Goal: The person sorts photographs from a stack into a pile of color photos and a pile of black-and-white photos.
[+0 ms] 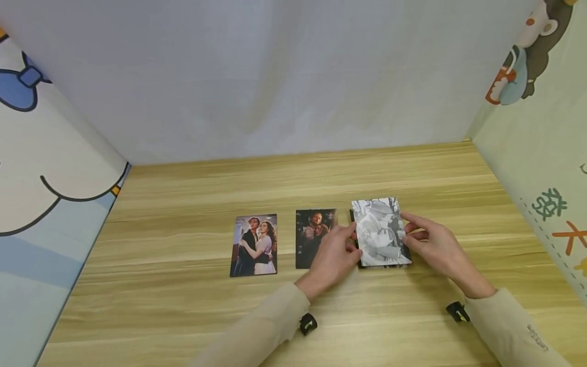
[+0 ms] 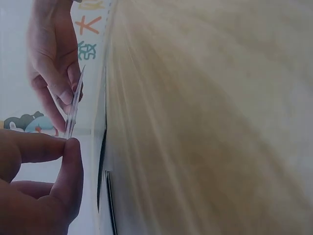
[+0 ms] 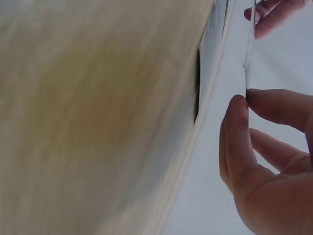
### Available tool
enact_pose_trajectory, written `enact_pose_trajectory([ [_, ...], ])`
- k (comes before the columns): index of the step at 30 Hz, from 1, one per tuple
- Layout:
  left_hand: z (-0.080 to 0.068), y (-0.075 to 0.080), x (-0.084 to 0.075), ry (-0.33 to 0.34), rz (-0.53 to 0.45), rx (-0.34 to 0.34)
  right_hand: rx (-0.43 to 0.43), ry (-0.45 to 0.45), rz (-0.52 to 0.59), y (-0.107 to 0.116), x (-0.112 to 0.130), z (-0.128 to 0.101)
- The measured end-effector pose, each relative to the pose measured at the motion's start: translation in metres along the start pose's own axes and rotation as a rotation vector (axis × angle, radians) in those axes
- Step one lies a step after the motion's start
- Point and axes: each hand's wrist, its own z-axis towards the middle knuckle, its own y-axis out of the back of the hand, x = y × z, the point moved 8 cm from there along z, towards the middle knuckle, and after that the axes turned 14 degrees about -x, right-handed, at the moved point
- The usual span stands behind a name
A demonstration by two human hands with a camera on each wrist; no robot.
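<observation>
A black-and-white photo (image 1: 380,232) is lifted slightly above a dark stack (image 1: 362,262) on the wooden table (image 1: 183,316). My left hand (image 1: 337,252) pinches its left edge and my right hand (image 1: 424,237) pinches its right edge. The wrist views show the thin card edge-on, as the photo (image 2: 74,103) between thumb and finger of the left hand (image 2: 58,147), and as the photo (image 3: 248,58) held by the right hand (image 3: 249,95). A dark photo (image 1: 311,237) lies just left of my left hand, partly covered by it. A colour photo of a couple (image 1: 254,245) lies further left.
White cloth (image 1: 275,76) closes the back. Printed cartoon panels stand at the left (image 1: 41,178) and right (image 1: 545,153) sides. Bare wood runs in front of and behind the row of photos.
</observation>
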Motion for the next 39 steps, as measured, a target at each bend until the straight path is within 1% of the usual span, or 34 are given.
enact_pose_trajectory([
  [3,0.002,-0.002,0.001,-0.005,0.032,0.023,0.007,0.000,-0.017,-0.001,-0.002,0.001],
  [10,0.004,-0.007,0.006,0.027,0.052,0.082,0.036,0.004,-0.057,-0.005,-0.005,0.003],
  [18,0.007,-0.010,0.010,0.042,0.073,0.117,0.066,0.001,-0.102,-0.009,-0.006,0.008],
  [25,0.008,-0.011,0.010,0.048,0.101,0.139,0.090,0.028,-0.138,-0.012,-0.006,0.010],
  [32,0.011,-0.012,0.008,0.013,0.133,0.167,0.113,0.058,-0.183,-0.015,-0.008,0.013],
  [39,0.015,-0.013,0.007,-0.023,0.157,0.162,0.128,0.075,-0.216,-0.016,-0.007,0.015],
])
